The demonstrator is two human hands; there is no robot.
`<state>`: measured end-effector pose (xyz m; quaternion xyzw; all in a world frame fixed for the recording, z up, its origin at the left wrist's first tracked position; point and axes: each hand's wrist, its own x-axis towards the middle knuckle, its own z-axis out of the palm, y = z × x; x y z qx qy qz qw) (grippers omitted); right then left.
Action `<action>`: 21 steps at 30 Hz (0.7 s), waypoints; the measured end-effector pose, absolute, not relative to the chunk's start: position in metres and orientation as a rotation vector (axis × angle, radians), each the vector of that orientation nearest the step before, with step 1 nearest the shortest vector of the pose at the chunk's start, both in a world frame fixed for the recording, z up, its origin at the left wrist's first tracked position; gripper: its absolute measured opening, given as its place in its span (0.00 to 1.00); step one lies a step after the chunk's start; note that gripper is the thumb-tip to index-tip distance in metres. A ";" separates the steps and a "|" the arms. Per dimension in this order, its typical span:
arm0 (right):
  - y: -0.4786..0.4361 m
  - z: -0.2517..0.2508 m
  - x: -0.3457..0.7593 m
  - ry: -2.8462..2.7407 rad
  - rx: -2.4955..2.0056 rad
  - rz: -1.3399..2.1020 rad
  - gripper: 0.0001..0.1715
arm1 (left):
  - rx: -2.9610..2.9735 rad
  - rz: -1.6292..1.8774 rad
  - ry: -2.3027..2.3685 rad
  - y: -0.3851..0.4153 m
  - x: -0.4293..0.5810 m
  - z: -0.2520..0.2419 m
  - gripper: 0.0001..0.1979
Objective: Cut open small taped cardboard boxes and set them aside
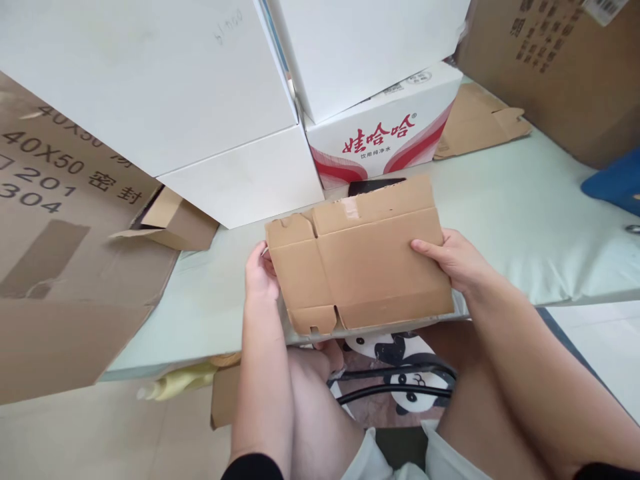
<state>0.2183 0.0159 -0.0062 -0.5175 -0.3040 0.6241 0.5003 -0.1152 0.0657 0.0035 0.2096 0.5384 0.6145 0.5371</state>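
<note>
A flattened brown cardboard box point(375, 260) is held up in front of me, tilted over the edge of the pale green surface point(510, 220). Slots and small tabs show along its left part, and a strip of clear tape lies on its top flap. My left hand point(263, 272) grips the left edge, its fingertips partly hidden behind the card. On the opposite side, my right hand point(457, 259) pinches the right edge, thumb on the front face and fingers behind. A dark object point(375, 186) shows partly behind the card's upper edge.
White boxes point(245, 177) and a white-and-red printed carton point(380, 143) stand behind. Large brown cartons point(65, 240) flank the left, with another carton point(560, 73) at right. A small open box point(185, 223), a flat cardboard piece point(480, 123) and a blue object point(615, 183) lie around.
</note>
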 end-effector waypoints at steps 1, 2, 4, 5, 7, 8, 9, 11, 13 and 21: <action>0.013 -0.004 0.220 -0.718 -1.268 1.471 0.34 | 0.432 1.467 1.300 0.067 -0.117 0.004 0.09; 0.010 -0.002 0.224 -0.690 -1.287 1.421 0.34 | 0.380 1.476 1.310 0.067 -0.118 0.006 0.08; -0.001 -0.001 0.234 -0.588 -1.309 1.261 0.33 | 0.348 1.493 1.299 0.067 -0.118 0.008 0.07; -0.010 -0.001 0.240 -0.515 -1.314 1.163 0.32 | 0.356 1.491 1.283 0.066 -0.118 0.010 0.06; -0.033 -0.001 0.255 -0.369 -1.324 0.990 0.27 | 0.359 1.476 1.254 0.065 -0.117 0.012 0.06; -0.047 -0.002 0.262 -0.317 -1.343 0.947 0.24 | 0.357 1.468 1.243 0.064 -0.116 0.013 0.05; -0.061 -0.002 0.269 -0.289 -1.377 0.936 0.20 | 0.355 1.462 1.234 0.064 -0.116 0.014 0.05; -0.088 -0.003 0.280 -0.287 -1.464 0.962 0.15 | 0.352 1.459 1.222 0.063 -0.116 0.014 0.05; -0.108 -0.002 0.287 -0.250 -1.529 0.905 0.11 | 0.353 1.457 1.212 0.063 -0.116 0.013 0.06; -0.071 0.022 0.292 -0.276 -1.399 0.595 0.16 | 0.331 1.443 1.199 0.067 -0.108 0.014 0.05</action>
